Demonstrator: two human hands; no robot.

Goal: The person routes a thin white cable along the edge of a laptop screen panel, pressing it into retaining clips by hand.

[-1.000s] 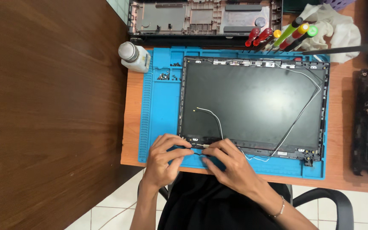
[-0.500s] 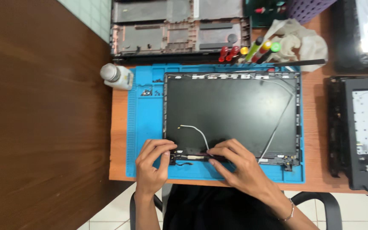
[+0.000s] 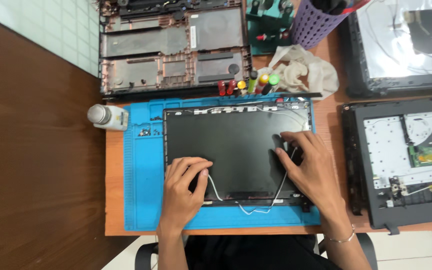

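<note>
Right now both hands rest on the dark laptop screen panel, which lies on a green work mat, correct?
Not quite: the mat is blue, not green. The head view shows the left hand and right hand both resting on the dark laptop screen panel that lies on it.

both hands (image 3: 183,187) now apart on panel (image 3: 236,150)
</note>
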